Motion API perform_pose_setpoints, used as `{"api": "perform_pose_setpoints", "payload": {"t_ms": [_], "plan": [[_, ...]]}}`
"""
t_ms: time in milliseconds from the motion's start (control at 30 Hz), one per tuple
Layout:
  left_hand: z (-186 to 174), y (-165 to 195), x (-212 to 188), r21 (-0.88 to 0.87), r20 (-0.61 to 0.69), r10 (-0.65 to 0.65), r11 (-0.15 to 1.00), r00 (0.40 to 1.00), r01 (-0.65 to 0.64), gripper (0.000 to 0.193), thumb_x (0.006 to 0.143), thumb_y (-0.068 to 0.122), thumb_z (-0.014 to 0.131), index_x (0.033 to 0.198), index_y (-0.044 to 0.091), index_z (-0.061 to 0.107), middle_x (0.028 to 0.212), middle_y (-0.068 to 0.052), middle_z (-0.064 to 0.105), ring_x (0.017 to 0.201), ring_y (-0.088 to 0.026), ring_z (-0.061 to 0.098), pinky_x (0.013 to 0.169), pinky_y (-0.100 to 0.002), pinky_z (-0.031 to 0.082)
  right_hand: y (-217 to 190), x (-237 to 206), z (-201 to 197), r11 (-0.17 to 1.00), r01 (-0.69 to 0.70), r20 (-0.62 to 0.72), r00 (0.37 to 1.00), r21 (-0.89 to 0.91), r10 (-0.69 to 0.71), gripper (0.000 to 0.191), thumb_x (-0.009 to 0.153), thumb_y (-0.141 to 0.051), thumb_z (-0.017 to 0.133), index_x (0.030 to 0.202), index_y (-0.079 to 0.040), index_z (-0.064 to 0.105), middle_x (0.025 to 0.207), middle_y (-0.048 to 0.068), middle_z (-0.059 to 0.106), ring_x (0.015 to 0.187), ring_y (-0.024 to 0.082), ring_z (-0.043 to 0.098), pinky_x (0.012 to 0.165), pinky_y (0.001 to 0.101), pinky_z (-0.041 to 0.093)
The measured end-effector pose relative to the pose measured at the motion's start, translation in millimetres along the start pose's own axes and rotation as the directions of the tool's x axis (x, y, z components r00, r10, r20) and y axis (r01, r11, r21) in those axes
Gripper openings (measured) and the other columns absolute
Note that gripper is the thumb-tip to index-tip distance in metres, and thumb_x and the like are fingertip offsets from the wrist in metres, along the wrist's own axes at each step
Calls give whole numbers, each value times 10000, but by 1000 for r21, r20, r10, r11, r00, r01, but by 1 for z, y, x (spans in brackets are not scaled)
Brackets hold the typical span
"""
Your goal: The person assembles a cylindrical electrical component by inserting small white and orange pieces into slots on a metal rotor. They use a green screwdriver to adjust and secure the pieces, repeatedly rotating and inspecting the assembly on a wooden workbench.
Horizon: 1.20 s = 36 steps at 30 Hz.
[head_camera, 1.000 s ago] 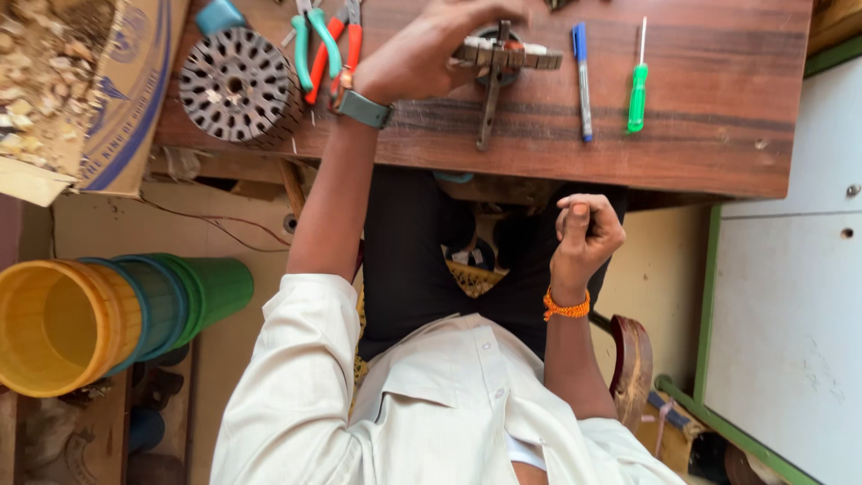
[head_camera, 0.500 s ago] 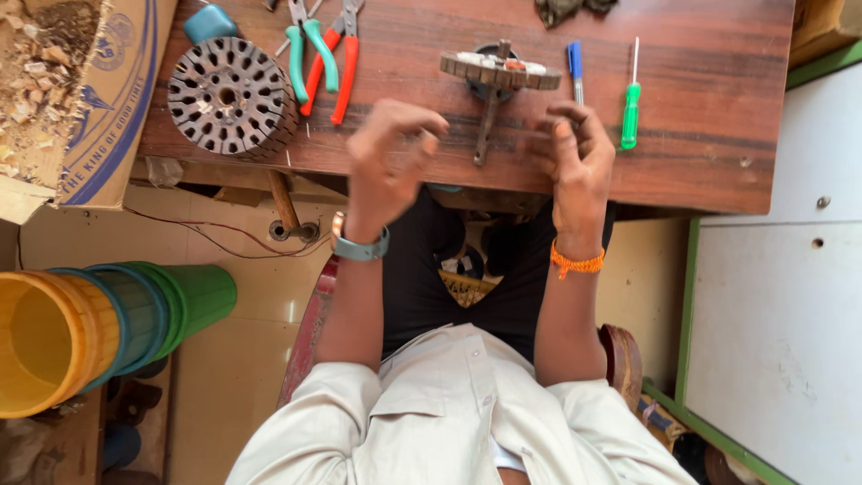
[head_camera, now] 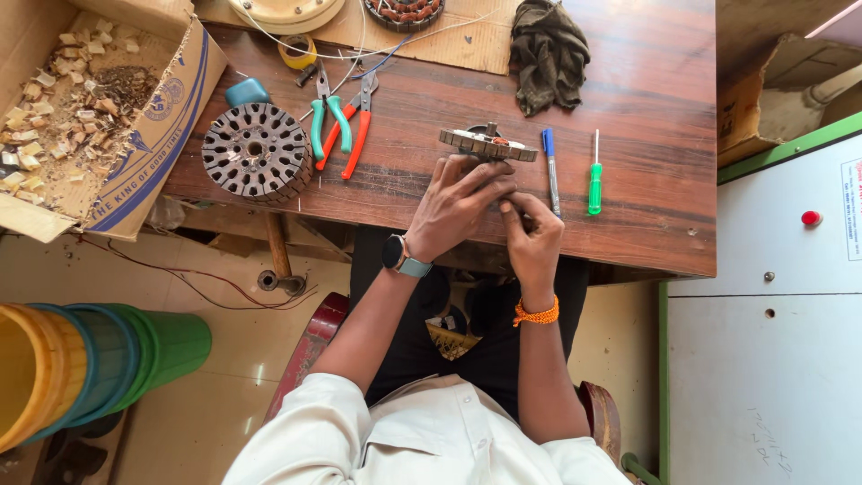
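A disc-shaped motor part [head_camera: 489, 144] with copper windings lies on the wooden table [head_camera: 646, 224] near its front edge. My left hand [head_camera: 458, 205], with a watch on the wrist, reaches over the table edge just below that part. Its fingers are spread and cover the part's shaft, so any grip is hidden. My right hand [head_camera: 532, 238], with an orange bracelet, is pressed against the left thumb with its fingertips pinched together. Nothing is visible between them. A blue pen [head_camera: 550, 171] and a green screwdriver [head_camera: 593, 175] lie just right of my hands.
A slotted round steel core [head_camera: 256, 162] sits at the table's left, with green pliers [head_camera: 325, 126] and red pliers [head_camera: 357, 126] beside it. A dark rag [head_camera: 549, 52] lies at the back. A cardboard box of scraps [head_camera: 81, 117] stands left, stacked buckets [head_camera: 90, 368] on the floor, and a white cabinet [head_camera: 772, 341] on the right.
My left hand drew back from the motor part to the table's front edge, and my right hand rose from my lap to meet it. The camera view shifted, showing more of the table's back.
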<state>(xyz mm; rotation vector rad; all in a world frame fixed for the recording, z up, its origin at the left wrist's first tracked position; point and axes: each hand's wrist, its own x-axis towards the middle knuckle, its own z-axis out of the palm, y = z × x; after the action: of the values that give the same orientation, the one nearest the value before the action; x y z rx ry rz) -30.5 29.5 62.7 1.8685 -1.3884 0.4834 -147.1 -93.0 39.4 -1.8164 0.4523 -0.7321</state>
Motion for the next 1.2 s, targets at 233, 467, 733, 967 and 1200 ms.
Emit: {"api": "perform_pose_setpoints", "payload": {"t_ms": [233,467,733,967,1200], "plan": [[5,-1,0,5,-98,-140,990,985,142,210,894,147,762,1091,138,691,1011,-24,673,931,-266,637,810,-396,516,-2,-4,-3,998,50,50,998,-29,-49,148,1031,-85,691,1113,37,712,830,-22,614,691,35,466,593,215,384],[7,4,-2,-37,-201,-200,980,959,196,107,923,158,748,1012,115,707,922,-37,684,812,-257,670,719,-392,526,-5,-4,-11,994,-33,104,994,104,22,132,1030,-85,666,1082,29,707,869,-39,636,722,15,504,601,204,395],[7,3,-5,-128,-174,-247,966,953,227,113,925,185,755,1017,127,724,897,-24,706,712,-245,683,631,-367,531,-10,-5,-6,994,90,168,983,-62,-78,143,1004,-114,695,1024,27,710,692,1,596,592,34,475,528,232,362],[5,2,-6,-272,-147,-290,931,946,243,141,893,186,773,1013,133,722,922,-31,713,745,-263,703,628,-367,544,-10,-9,-6,990,116,150,983,-81,-103,126,992,-101,696,995,25,706,639,0,536,562,42,436,509,252,320],[7,3,-7,-168,-123,-286,950,950,264,134,895,191,786,1000,128,732,886,-36,704,724,-266,696,628,-373,541,-6,-12,-6,987,130,124,985,-96,-118,141,975,-111,712,995,27,700,640,2,555,548,44,453,500,248,336]]}}
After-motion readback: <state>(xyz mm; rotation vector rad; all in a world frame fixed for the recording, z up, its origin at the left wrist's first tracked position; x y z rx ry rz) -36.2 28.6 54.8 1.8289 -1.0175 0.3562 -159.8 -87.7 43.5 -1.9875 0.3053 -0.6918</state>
